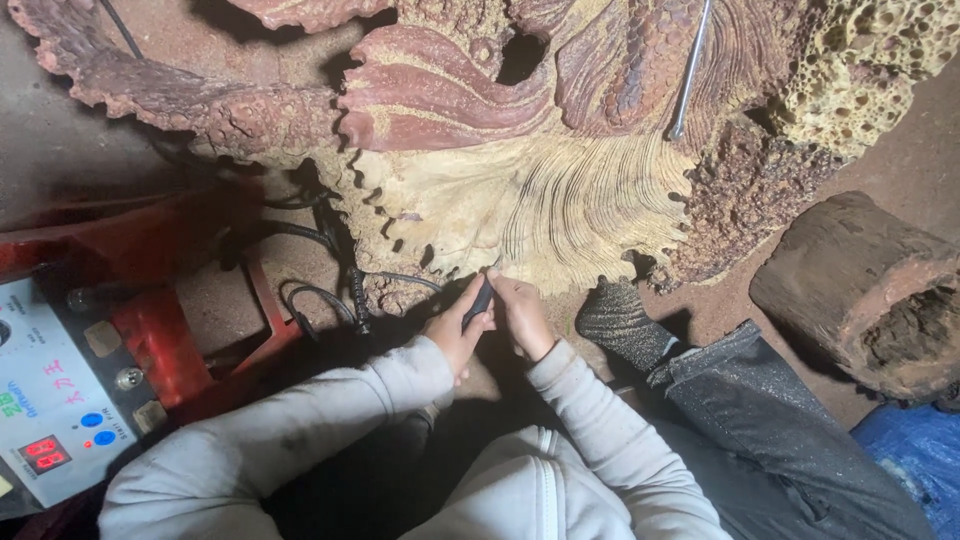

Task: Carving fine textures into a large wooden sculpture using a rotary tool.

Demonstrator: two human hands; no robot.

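A large wood carving (pixel 520 190) with pale ribbed fan shapes and reddish curled folds fills the upper view. My left hand (pixel 455 330) and my right hand (pixel 522 318) are both closed around a slim black rotary carving handpiece (pixel 481 298). Its tip touches the lower edge of the pale ribbed part. A black flexible cable (pixel 352 285) runs from the tool leftward. Grey sleeves cover both my arms.
A red machine with a grey control panel (pixel 55 410) and red digital display sits at left. A hollow log (pixel 870 290) lies at right. A metal rod (pixel 690 70) leans on the carving. My dusty trouser leg and foot (pixel 640 325) stretch right; blue sheet (pixel 915 450) at bottom right.
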